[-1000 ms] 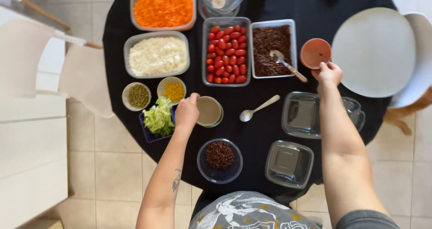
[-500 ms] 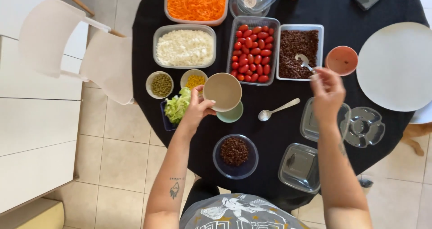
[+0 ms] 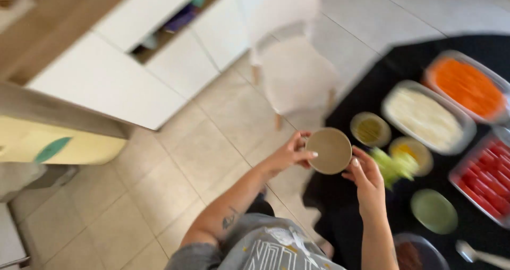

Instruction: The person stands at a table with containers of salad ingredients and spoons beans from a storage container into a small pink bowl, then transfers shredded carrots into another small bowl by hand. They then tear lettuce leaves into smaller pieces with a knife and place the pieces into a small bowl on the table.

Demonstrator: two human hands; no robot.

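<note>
Hands are both on a small round beige container [image 3: 328, 150] — held up in the air off to the side of the black surface [image 3: 372, 89], over the tiled floor [image 3: 175, 158] rather than over the food. Left hand [image 3: 287, 156] grips it from the left edge with fingers curled around the rim, thumb laid across the front. Right hand [image 3: 366, 182] comes in from the lower right with fingers [image 3: 355, 163] touching the rim on that side, loosely bent, not spread. The view is smeared by head movement, so I can't tell if what faces the camera is a lid or the open mouth of the tub.

My read: this is the two-handed bit with the container itself, probably working at its top, with one hand bracing and the other at the edge. Whatever comes next needs the tub kept level and a firm hold on the left side.

Around it on the surface: a little bowl of green stuff [image 3: 370, 129], a small yellow bowl [image 3: 410, 152], some lettuce [image 3: 394, 166], a tray of white shredded food [image 3: 425, 116], a tray of grated carrot [image 3: 465, 84], cherry tomatoes [image 3: 486, 172], a green round lid [image 3: 434, 211] and a spoon [image 3: 478, 255]. A white chair [image 3: 295, 63] stands just beside the surface.
</note>
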